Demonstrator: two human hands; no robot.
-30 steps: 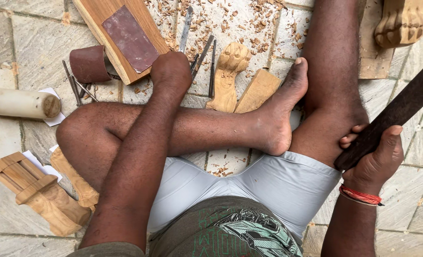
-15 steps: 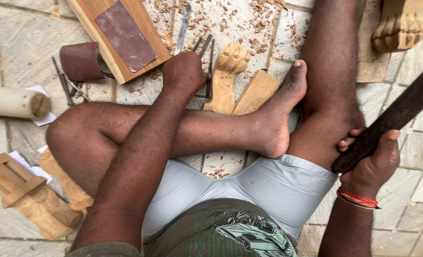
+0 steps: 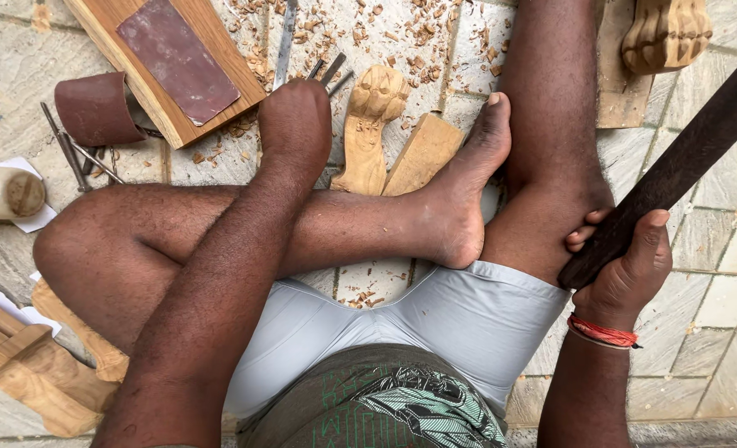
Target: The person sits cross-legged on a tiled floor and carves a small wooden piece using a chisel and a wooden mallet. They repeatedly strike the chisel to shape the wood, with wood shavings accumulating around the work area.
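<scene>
My left hand [image 3: 294, 116] reaches forward over my crossed legs, its fingers closed down on a few thin metal chisels [image 3: 329, 71] whose tips stick out past the knuckles. Just to the right of it a pale carved wooden leg [image 3: 371, 124] lies on the tiled floor, beside a plain wedge of wood [image 3: 422, 151]. At my right knee, my right hand [image 3: 627, 270] grips the lower end of a long dark wooden club [image 3: 692, 153] that slants up to the right. A red thread band circles that wrist.
A wooden board topped with brown sandpaper [image 3: 178, 62], a curled sandpaper roll [image 3: 95, 108] and thin metal tools [image 3: 74, 153] lie at the far left. A pale cylinder [image 3: 3, 192] and wooden pieces [image 3: 16, 365] sit left. Another carved paw [image 3: 663, 33] is top right. Wood chips [image 3: 368, 25] litter the tiles.
My left hand has stayed on the chisels, shifting slightly sideways and back; their tips now sit closer together. The right hand keeps its hold on the club.
</scene>
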